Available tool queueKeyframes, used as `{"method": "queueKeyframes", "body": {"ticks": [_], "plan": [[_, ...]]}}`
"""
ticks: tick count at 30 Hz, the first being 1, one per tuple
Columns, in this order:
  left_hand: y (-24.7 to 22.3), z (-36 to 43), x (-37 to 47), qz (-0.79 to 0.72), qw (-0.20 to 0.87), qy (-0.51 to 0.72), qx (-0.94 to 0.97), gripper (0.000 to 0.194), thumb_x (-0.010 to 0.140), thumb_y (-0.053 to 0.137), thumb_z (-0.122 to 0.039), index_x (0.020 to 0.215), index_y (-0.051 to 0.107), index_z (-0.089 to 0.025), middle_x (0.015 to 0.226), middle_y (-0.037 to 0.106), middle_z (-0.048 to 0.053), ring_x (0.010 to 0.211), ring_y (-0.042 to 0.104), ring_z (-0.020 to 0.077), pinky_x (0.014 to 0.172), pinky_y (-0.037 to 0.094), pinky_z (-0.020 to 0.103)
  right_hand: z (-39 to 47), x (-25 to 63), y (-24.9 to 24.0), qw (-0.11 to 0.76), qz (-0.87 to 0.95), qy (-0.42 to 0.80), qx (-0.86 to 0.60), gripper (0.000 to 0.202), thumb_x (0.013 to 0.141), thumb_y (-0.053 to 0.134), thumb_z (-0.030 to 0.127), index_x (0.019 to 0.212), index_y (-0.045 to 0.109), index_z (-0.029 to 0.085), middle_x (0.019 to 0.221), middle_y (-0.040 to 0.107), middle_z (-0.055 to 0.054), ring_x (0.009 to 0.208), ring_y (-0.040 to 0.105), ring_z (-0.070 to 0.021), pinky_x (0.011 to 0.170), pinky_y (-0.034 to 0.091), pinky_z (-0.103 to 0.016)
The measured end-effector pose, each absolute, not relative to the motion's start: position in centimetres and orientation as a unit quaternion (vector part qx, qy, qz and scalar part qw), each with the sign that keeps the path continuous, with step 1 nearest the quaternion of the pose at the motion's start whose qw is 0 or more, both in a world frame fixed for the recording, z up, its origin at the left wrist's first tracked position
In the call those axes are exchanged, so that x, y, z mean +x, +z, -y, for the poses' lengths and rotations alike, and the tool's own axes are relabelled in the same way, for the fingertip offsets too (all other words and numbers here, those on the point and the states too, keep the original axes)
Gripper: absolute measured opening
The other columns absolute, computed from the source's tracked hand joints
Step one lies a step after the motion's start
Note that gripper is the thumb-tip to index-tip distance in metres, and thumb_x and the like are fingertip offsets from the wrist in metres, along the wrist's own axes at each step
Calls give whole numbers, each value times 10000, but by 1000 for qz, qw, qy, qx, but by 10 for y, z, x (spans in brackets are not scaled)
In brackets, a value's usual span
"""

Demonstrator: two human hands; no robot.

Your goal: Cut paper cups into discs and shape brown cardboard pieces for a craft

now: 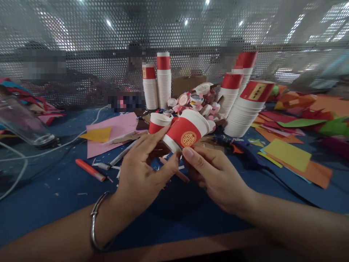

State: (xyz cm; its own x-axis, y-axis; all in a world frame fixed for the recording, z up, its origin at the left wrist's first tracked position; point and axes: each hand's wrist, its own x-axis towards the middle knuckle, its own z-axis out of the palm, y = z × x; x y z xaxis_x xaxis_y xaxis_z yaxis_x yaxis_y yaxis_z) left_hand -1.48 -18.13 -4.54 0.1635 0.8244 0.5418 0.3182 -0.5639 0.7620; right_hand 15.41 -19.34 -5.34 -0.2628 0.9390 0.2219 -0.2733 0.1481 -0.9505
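A red and white paper cup (188,131) with a round gold emblem is tilted between my two hands, its rim toward the upper right. My left hand (144,167) curves round the base end, fingers behind and thumb below. My right hand (214,174) has its thumb against the lower side of the cup, with the fingers curled underneath, partly hidden. Just behind stands another red and white cup (158,122). A pile of small round paper pieces (196,100) in pink and white lies beyond the held cup.
Tall cup stacks (163,85) stand behind; leaning cup stacks (244,112) stand at right. Coloured paper (289,154), a dark corded tool (249,154), a red marker (89,170), pink paper (111,131) and a glass bottle (24,120) lie around on the blue table (54,211).
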Motion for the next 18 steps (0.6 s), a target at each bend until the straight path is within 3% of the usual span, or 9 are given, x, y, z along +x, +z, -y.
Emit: {"method": "queueKeyframes", "body": {"ticks": [3,9,14,18], "plan": [[-43,181,-10,-380,316,538,682,548,895,746,-277,1424,612,-218,1367,667,83,1193,670,255,1045,559,402,192,154,-50,533,537,587,-289,462,968,664,461,655,477,178,564,368,82,467,286,-34,375,171,-191],[-42,178,-5,-351,437,545,624,321,938,711,-303,1229,699,-170,1194,762,71,1051,724,220,995,592,376,189,152,-48,530,512,617,-277,428,920,720,460,676,516,173,584,380,83,466,247,-27,364,92,-195],[-44,176,-7,-347,439,544,625,369,931,721,-294,1282,677,-189,1254,742,80,1050,726,224,887,634,347,187,152,-49,523,510,623,-279,449,868,762,505,670,541,169,578,391,81,472,277,-30,368,119,-194],[-44,174,-9,-374,384,540,649,473,905,744,-291,1362,647,-218,1310,718,80,1146,698,248,955,611,377,186,151,-51,517,509,623,-291,458,879,744,516,666,529,173,578,375,83,465,259,-30,367,111,-196]]}}
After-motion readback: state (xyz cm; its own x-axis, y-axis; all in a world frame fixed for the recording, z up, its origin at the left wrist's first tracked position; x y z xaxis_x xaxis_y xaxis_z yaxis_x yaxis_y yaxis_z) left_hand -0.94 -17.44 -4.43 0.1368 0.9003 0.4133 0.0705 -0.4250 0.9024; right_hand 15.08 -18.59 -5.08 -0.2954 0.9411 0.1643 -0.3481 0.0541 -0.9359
